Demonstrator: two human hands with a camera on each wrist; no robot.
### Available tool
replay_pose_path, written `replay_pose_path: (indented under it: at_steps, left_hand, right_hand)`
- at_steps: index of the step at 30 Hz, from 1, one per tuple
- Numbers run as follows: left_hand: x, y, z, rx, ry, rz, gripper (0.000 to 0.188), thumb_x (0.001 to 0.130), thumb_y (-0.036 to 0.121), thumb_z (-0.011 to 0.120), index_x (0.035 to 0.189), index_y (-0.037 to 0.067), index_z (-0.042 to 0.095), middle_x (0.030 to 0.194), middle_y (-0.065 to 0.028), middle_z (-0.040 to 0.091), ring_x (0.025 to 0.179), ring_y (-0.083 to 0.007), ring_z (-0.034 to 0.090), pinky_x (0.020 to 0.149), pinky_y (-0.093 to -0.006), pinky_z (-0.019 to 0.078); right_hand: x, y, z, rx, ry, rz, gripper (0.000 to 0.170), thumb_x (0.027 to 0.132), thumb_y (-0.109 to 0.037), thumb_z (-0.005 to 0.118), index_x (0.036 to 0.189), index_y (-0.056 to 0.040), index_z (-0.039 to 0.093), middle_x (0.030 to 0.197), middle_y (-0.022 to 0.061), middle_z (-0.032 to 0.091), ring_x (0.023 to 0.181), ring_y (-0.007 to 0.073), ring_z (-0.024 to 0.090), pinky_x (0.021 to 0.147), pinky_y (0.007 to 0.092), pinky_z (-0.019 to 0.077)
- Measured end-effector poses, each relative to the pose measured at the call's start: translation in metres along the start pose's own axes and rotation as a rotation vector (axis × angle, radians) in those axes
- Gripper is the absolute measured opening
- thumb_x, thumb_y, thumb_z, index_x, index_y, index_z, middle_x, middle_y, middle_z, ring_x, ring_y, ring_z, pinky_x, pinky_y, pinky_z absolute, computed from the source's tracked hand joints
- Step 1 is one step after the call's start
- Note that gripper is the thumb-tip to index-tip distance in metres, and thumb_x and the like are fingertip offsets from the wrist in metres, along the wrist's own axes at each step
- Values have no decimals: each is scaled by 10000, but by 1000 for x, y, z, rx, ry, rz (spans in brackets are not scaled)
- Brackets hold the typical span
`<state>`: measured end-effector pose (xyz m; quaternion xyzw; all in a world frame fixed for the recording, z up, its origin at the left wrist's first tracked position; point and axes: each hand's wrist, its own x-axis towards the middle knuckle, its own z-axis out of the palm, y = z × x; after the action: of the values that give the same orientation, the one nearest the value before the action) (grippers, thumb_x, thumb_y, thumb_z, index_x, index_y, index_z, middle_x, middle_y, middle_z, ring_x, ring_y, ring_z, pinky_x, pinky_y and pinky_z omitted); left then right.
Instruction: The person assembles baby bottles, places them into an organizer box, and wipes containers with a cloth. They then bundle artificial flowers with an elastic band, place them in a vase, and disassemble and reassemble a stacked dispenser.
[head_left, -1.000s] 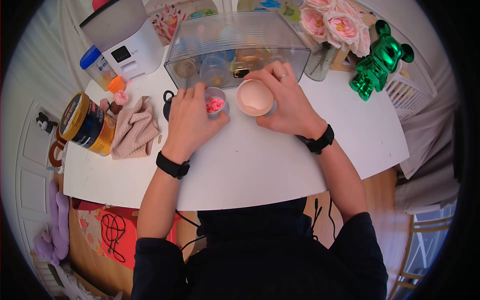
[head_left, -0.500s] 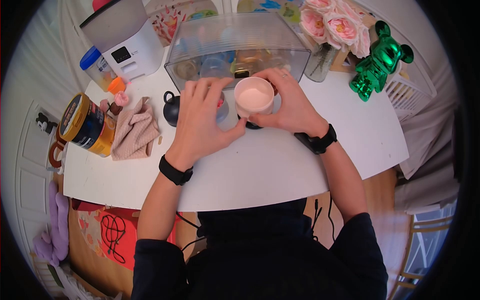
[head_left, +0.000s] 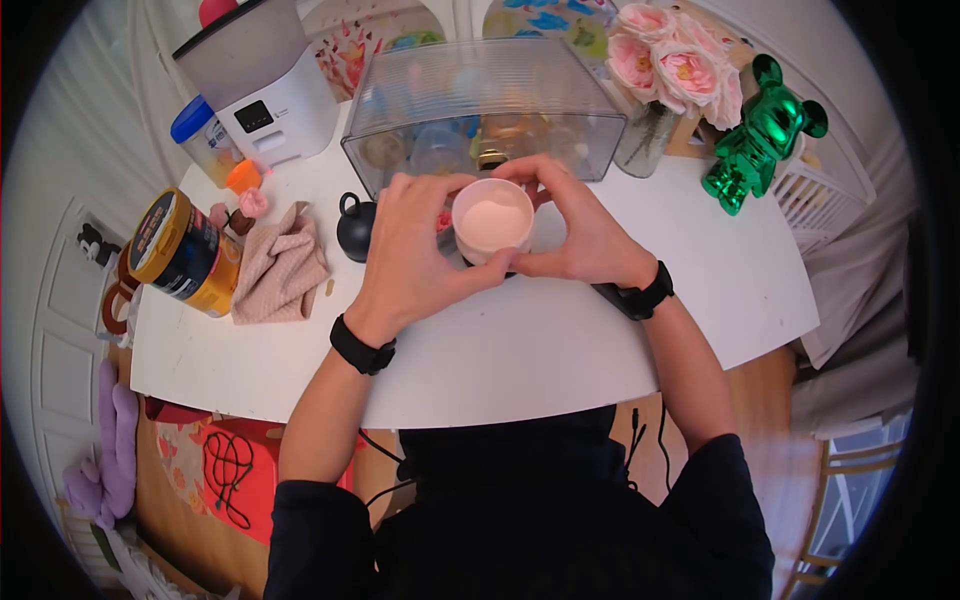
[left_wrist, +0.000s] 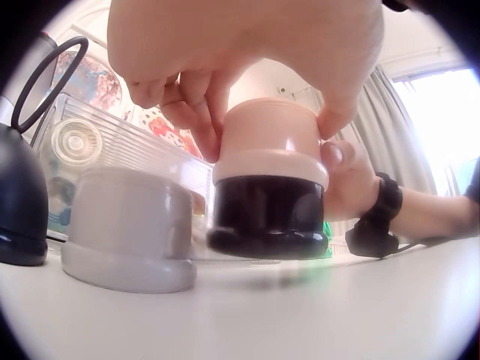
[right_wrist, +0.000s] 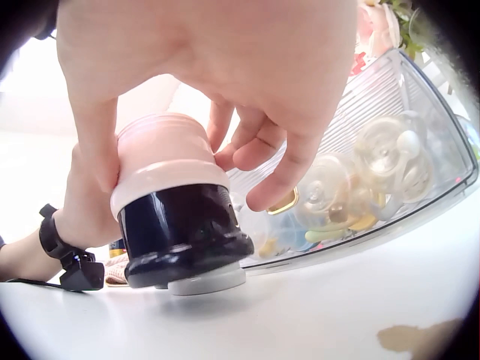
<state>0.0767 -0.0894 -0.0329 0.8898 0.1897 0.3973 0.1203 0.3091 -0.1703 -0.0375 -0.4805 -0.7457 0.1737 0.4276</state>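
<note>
Both hands hold a pale pink cup (head_left: 492, 218), the left hand (head_left: 405, 245) from its left and the right hand (head_left: 592, 238) from its right, thumbs meeting at its near side. In the left wrist view, the pink cup (left_wrist: 271, 129) is stacked on a glossy black cup (left_wrist: 266, 211), whose base looks slightly above the table. The right wrist view shows the black cup (right_wrist: 180, 229) tilted. A grey cup (left_wrist: 131, 225) stands beside the stack; pink bits in it are mostly hidden behind the left hand in the head view.
Behind the hands stands a clear ribbed box (head_left: 485, 90) holding several containers. A round black object with a loop (head_left: 355, 232), a beige cloth (head_left: 280, 270) and a yellow-lidded tub (head_left: 185, 250) lie to the left. Flowers (head_left: 680, 65) and a green figure (head_left: 760, 140) are at the right.
The pink cup, first in the right hand alone, has moved slightly left and is now held by both hands. The left hand has moved right from the grey cup.
</note>
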Motion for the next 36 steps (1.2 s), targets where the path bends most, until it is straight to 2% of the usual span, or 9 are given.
replay_pose_path:
  at_steps: [6,8,11,17,20,22,27,31,36]
  left_hand:
    - [-1,-5,-8,-169,99,-66,648,745,215,823,1341,31,647,1213,-105,664,1025,-220,608,922,-342,499]
    - [-1,-7,-8,-261,98,-91,647,765,223,796,1359,20,637,1231,-108,655,1052,-211,613,937,-339,497]
    - [-1,-12,-1,-358,106,-80,703,706,222,842,1355,45,637,1210,-106,639,1028,-224,603,873,-338,523]
    - [7,-13,-8,-268,54,147,704,716,237,842,1359,35,638,1175,-111,650,966,-233,639,837,-325,517]
    - [4,-11,-10,-335,25,21,676,731,281,889,1313,29,655,1143,-97,667,953,-220,648,827,-313,519]
    - [3,-12,-12,-279,1,-64,689,794,349,893,1323,-9,634,1090,-63,684,971,-151,684,848,-268,540]
    - [5,-5,-8,-329,29,-171,631,813,387,923,1212,0,626,1016,-55,720,903,-146,692,826,-273,552]
    - [1,-4,-2,-305,21,-259,654,817,448,918,1186,6,608,1025,-68,719,898,-162,679,827,-302,545]
    - [2,-3,2,-193,67,-153,645,823,446,907,1197,3,626,1049,-81,705,920,-167,655,821,-318,518]
  right_hand:
    - [-2,-4,-2,62,15,-3,899,720,-296,966,1489,-69,559,1374,113,628,1231,289,557,1006,400,503]
    - [-2,2,-1,-91,-47,-102,840,724,-336,956,1437,-53,614,1290,144,682,1213,327,583,1014,427,498]
    - [0,-9,-3,-29,-72,-8,777,722,-356,942,1373,-37,662,1209,172,717,1162,353,612,1022,438,493]
    - [0,-9,0,-41,-72,-35,718,702,-340,929,1305,-20,705,1146,184,736,1072,359,651,993,431,513]
    - [0,-7,0,-30,-61,-59,711,698,-346,933,1290,-17,718,1127,187,742,1039,361,664,973,432,526]
    - [1,-14,0,-67,-45,-39,715,695,-343,938,1294,-20,720,1127,185,744,1040,358,667,972,433,528]
    - [1,-16,1,-75,-25,33,733,691,-339,951,1312,-24,721,1148,176,749,1045,358,672,974,434,530]
    - [1,-11,4,-172,38,28,762,685,-333,970,1285,-10,628,1174,175,728,1074,379,676,974,442,533]
    - [2,-15,1,-107,18,149,781,681,-307,982,1255,-30,530,1189,186,698,1189,400,652,1004,447,523]
